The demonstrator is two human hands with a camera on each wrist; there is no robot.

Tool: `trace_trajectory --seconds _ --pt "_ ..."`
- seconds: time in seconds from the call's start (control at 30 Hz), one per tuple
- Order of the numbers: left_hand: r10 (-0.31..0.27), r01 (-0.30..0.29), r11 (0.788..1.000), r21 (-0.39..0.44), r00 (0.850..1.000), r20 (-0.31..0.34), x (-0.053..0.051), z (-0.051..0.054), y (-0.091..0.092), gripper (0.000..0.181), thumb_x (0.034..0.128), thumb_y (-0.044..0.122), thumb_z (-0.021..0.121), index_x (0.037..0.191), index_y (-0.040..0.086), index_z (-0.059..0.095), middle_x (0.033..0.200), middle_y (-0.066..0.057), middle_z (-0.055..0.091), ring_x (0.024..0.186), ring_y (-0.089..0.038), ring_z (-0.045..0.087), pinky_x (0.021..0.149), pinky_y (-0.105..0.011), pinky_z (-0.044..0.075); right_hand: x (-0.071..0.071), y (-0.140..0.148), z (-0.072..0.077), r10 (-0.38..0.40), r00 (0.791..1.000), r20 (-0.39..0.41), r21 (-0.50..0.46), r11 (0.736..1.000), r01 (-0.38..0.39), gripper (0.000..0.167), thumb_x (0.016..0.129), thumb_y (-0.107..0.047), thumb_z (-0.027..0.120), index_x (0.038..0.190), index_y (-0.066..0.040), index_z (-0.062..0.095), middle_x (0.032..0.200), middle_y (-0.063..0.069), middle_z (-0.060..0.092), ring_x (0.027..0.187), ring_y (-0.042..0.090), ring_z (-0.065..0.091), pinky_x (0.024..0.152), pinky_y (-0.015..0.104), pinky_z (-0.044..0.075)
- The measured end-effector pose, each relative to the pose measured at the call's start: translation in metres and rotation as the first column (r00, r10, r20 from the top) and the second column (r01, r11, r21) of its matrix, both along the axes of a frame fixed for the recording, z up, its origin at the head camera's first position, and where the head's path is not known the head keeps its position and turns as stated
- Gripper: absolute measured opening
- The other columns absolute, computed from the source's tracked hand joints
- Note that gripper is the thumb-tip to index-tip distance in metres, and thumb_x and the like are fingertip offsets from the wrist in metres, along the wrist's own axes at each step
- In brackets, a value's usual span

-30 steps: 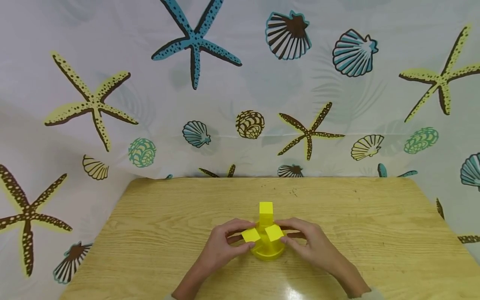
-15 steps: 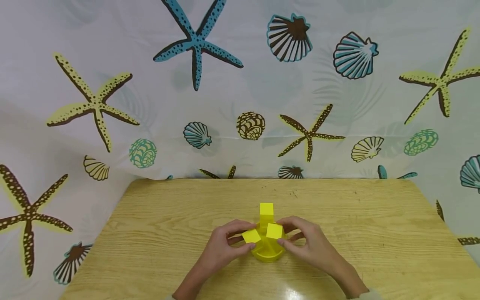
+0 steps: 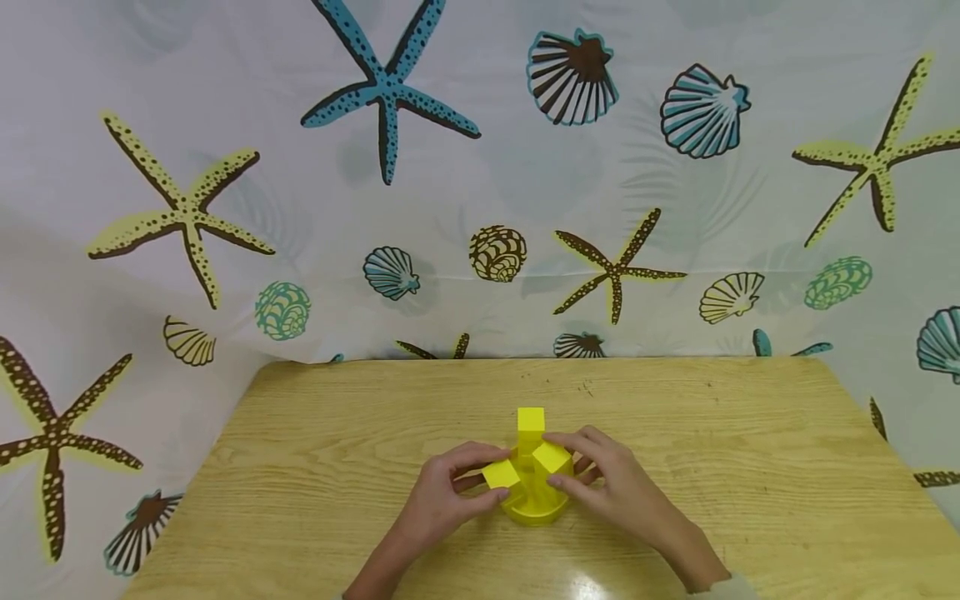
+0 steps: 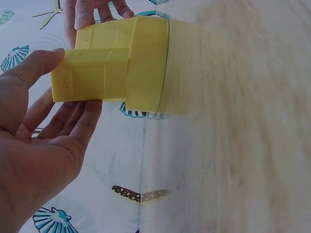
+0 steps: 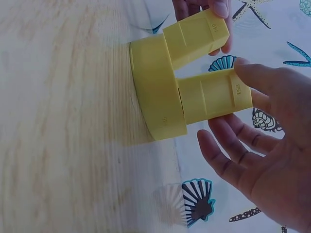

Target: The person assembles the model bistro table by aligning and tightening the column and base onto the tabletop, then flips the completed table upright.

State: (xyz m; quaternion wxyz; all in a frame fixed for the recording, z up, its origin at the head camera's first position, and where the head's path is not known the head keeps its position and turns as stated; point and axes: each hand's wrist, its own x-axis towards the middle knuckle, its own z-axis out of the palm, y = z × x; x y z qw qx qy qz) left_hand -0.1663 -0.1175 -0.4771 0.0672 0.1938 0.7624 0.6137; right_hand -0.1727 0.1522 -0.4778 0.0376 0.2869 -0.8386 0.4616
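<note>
A yellow round base (image 3: 536, 518) stands on the table and carries three upright yellow posts with square tops. My left hand (image 3: 442, 492) pinches the left post (image 3: 501, 474) between thumb and fingers; the left wrist view shows that post (image 4: 90, 75) with embossed digits on its side. On the other side my right hand (image 3: 618, 479) pinches the right post (image 3: 552, 458) near its top, and the right wrist view shows this post (image 5: 216, 94) standing on the base (image 5: 155, 92). Untouched, the rear post (image 3: 531, 421) rises behind both hands.
The wooden table (image 3: 337, 433) extends around the base on all sides. Behind it hangs a pale cloth (image 3: 450, 192) printed with starfish and shells, which also covers both sides.
The right post has turned clockwise as seen from above, with my right hand's fingers shifting along with it. The left hand and left post have hardly moved.
</note>
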Motion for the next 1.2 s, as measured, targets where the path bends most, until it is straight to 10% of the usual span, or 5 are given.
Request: trace_trajectory --seconds 0.4,1.2 --pt "0.004 -0.004 1.0 0.001 1.0 0.0 0.0 -0.001 0.001 0.041 0.0901 0.008 0.08 0.13 0.003 0.07 0.128 -0.013 0.066 0.124 -0.03 0.062 0.1 -0.033 0.054 -0.001 0.004 0.002 0.071 0.997 0.037 -0.059 0.996 -0.069 0.044 0.099 -0.005 0.068 0.142 -0.007 0.059 0.14 0.009 0.062 0.123 0.027 0.063 0.089 0.031 0.06" --pt "0.014 -0.014 1.0 -0.005 1.0 0.023 0.001 0.0 0.001 0.041 0.09 0.008 0.08 0.13 0.003 0.07 0.128 -0.01 0.066 0.125 -0.028 0.061 0.1 -0.03 0.054 0.001 0.015 -0.002 -0.011 1.0 -0.01 -0.059 0.998 0.011 0.048 0.092 -0.012 0.079 0.136 -0.008 0.061 0.112 0.007 0.067 0.092 0.02 0.07 0.074 0.024 0.062"
